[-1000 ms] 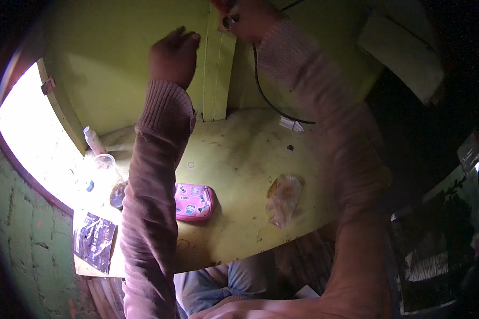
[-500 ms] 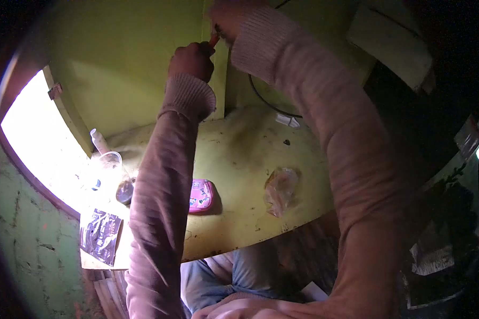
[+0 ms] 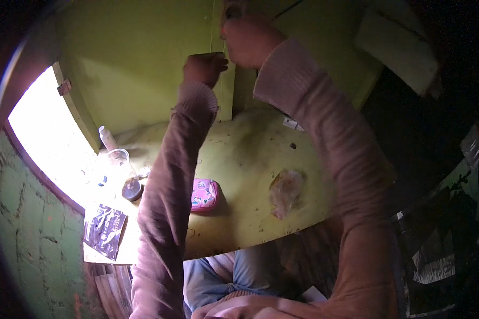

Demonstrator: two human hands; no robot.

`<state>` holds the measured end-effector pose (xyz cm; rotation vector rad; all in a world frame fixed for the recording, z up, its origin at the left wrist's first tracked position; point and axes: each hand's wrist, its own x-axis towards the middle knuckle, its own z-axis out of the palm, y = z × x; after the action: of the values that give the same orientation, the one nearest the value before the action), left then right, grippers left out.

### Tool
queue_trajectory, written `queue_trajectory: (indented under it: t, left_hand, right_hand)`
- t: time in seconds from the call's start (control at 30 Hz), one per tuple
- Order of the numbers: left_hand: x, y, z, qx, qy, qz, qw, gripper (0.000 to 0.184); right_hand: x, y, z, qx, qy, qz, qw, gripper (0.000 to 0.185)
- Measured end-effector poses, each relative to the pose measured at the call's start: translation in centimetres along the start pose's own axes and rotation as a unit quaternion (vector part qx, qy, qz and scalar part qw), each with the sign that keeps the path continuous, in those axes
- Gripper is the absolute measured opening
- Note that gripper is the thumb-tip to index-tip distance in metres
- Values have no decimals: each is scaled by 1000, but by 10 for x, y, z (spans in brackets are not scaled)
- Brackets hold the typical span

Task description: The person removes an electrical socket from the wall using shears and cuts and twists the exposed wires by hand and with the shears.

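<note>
Both my arms, in long pinkish-brown sleeves, reach up to a green wall (image 3: 138, 64) with a vertical strip (image 3: 226, 98). My left hand (image 3: 203, 69) is closed beside the strip, fingers pressed together and pointing right; what they hold, if anything, is too small to name. Higher and to the right, my right hand (image 3: 254, 42) is curled closed against the strip near the top edge. A small dark round thing (image 3: 232, 12) shows at its fingertips; its kind is unclear. The right fingers are partly hidden.
Below is a worn yellowish table (image 3: 239, 212) with a pink patterned zip case (image 3: 205, 194), a crumpled clear plastic bag (image 3: 286, 192), a white bottle (image 3: 107, 138), a clear plastic cup (image 3: 118, 159), a dark round container (image 3: 132, 189) and a black packet (image 3: 105, 229). Bright light enters at left.
My right hand has moved slightly down and right; my left has shifted right and a little lower. The reddish thing seen earlier between the hands no longer shows. The camera view has shifted slightly.
</note>
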<state>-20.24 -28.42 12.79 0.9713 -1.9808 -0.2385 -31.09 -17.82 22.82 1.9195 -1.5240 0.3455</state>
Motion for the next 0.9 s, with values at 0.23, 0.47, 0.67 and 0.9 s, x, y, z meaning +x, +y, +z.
queue_trajectory:
  t: [0.23, 0.47, 0.67, 0.9]
  left_hand:
    - [-14, 40, -31, -654, -57, -114, 745, 36]
    - [-1, 46, -8, -764, -74, -194, 611, 35]
    - [-10, 63, 7, -794, -120, -205, 560, 36]
    - [-1, 62, 22, -650, -96, -113, 746, 38]
  right_hand:
    - [-18, -24, -32, -174, -71, -104, 977, 19]
    - [-37, -30, -15, 45, -24, 81, 995, 31]
    - [-67, -23, 0, 166, 44, 226, 959, 30]
    - [-73, -19, 14, -20, 133, 103, 986, 16]
